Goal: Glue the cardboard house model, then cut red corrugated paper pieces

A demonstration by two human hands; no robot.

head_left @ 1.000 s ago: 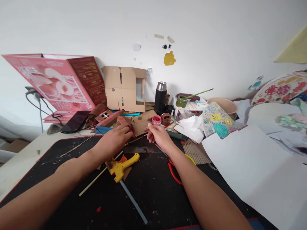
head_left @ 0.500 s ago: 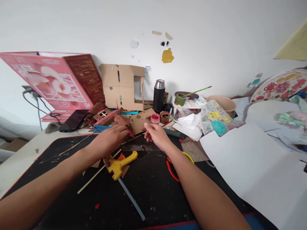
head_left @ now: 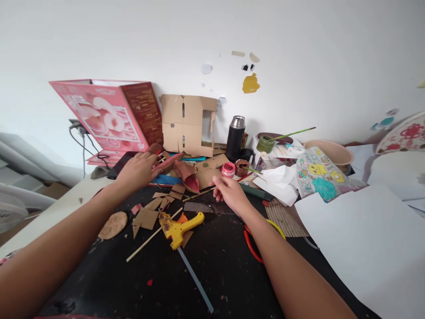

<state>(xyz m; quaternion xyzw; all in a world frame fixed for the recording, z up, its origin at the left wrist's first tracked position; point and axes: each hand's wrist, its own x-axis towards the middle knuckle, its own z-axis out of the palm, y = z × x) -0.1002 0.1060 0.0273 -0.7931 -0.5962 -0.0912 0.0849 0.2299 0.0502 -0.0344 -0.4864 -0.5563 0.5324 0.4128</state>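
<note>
My left hand [head_left: 141, 167] reaches over a pile at the back left of the black mat, its fingers stretched out and apart. Its fingertips lie at a red-brown painted cardboard piece [head_left: 168, 164]; whether they press on it I cannot tell. Beside this stands a folded red-brown cardboard piece [head_left: 186, 173]. My right hand [head_left: 229, 191] hovers in front of the red paint jar [head_left: 228, 169] and the brown paint jar [head_left: 242, 167], fingers curled together. A thin stick [head_left: 199, 195] runs up to those fingers; whether they grip it is hidden.
A yellow glue gun [head_left: 177, 228] with a grey glue stick [head_left: 195, 280] lies mid-mat. Cardboard scraps [head_left: 146, 218] and a round brown disc [head_left: 113, 225] lie left. Red-and-yellow-handled scissors [head_left: 253, 248] lie under my right forearm. A black flask [head_left: 235, 139] stands behind.
My left hand has moved left, away from the folded red-brown piece, its fingers spreading. My right hand has stayed in place. The view has swung left, uncovering the scraps and disc.
</note>
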